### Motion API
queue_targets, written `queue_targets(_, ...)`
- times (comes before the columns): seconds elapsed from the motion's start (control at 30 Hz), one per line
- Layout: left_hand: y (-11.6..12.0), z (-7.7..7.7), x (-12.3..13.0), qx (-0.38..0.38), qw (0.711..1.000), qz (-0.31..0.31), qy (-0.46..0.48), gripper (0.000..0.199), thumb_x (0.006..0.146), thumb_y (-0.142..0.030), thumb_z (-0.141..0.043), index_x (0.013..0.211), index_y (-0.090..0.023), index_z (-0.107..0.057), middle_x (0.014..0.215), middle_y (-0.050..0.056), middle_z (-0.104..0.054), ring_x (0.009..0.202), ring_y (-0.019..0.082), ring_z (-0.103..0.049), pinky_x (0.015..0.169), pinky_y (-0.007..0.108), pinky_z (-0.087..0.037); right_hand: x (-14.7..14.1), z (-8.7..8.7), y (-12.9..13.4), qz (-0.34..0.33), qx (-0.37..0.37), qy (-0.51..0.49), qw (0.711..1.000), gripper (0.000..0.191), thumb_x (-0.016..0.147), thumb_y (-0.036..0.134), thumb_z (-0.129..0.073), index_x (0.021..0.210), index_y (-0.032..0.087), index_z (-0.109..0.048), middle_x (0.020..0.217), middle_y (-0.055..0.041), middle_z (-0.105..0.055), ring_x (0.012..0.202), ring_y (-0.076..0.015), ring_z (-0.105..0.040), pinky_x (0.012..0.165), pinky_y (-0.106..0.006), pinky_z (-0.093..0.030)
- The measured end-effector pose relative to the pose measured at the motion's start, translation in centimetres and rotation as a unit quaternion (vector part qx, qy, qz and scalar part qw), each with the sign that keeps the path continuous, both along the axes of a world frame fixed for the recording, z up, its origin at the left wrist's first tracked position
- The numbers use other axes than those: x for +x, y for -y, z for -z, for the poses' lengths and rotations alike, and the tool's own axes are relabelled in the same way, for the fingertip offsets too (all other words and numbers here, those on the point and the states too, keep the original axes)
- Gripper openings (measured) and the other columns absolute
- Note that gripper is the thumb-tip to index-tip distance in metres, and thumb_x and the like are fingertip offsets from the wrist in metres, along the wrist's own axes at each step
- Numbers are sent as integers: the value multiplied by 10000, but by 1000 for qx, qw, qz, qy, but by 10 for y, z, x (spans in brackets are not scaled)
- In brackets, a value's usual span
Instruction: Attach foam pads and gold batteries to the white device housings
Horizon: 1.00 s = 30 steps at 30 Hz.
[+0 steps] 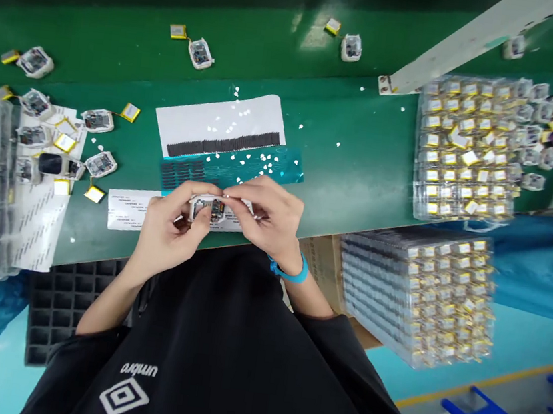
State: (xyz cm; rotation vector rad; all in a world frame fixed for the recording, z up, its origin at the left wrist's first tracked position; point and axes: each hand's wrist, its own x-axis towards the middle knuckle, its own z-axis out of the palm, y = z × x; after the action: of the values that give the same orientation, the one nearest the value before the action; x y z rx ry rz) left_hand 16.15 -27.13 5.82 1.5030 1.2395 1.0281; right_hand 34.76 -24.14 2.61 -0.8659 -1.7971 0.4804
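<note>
Circuit module (208,210) pinched between both hands, just below a teal film sheet (255,172)

The module's white frame is clamped at its edges by the fingertips (230,194) of the left hand (167,234) and right hand (268,216), which are brought close together. A blue wristband (291,272) is worn on the right wrist. Black foam strips (223,145) are laid just above the sheet; wired modules with pouch batteries (98,121) lie left of it, and clear trays of yellow-tagged cells (465,149) sit right of it.
</note>
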Motion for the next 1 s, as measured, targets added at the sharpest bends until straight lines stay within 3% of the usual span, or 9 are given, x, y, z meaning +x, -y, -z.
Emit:
queue_targets(0.1,2,1,-3,-56,993,60,83,169,962,-159,-649,1047,-242,-769,529,-66,-530,379,73,-401,380,195,-274,-3,-3,-1,10,-22,-39,999,89,983,114,-691,1013,181,-741,918,-16,-803,791,-121,-740,693,-251,-624)
queue_targets(0.23,2,5,-3,-120,976,23,178,174,988,-156,-623,1049,-225,-770,503,-72,-517,363,66,-418,377,169,-289,4,-4,1,-17,24,-14,999,134,1059,240,-614,1094,208,-740,924,-12,-800,759,-126,-742,634,-251,-614)
queue_targets(0.4,2,11,-1,-136,974,38,176,183,948,-103,-627,990,-208,-770,464,-81,-529,341,54,-415,376,146,-291,16,-4,5,-38,30,135,990,256,1028,96,-596,1189,236,-737,1051,-1,-794,868,-105,-764,582,-194,-546)
queue_targets(0.53,4,15,-1,-149,971,40,185,182,950,-117,-627,987,-206,-781,480,-75,-546,350,53,-455,379,140,-292,19,-2,5,-68,11,108,992,123,1020,182,-678,1125,197,-742,1002,-7,-802,851,-113,-769,616,-201,-555)
queue_targets(0.63,5,14,1,-151,970,34,190,172,935,-115,-631,973,-195,-779,489,-73,-555,348,54,-468,373,140,-296,22,-1,7,-87,-18,105,991,182,1001,114,-667,1149,184,-748,1018,-22,-802,877,-124,-772,666,-212,-572)
queue_targets(0.77,4,11,3,-146,974,25,172,160,911,-108,-628,936,-174,-772,479,-63,-573,340,56,-479,370,139,-315,29,-1,13,-64,14,176,982,370,976,18,-571,1253,210,-724,993,15,-808,815,-99,-765,602,-200,-542)
queue_targets(0.9,2,10,5,-156,976,21,151,158,893,-115,-628,930,-161,-774,471,-53,-586,337,63,-488,369,142,-327,32,-3,15,-33,67,286,955,359,1004,62,-532,1283,213,-700,928,30,-818,683,-88,-728,551,-232,-519)
queue_targets(1.0,2,11,6,-161,976,-6,145,159,887,-126,-632,940,-158,-778,474,-50,-591,344,65,-491,368,143,-337,32,-4,9,33,70,305,949,394,968,-6,-480,1244,161,-706,1017,-9,-833,738,-98,-759,565,-233,-544)
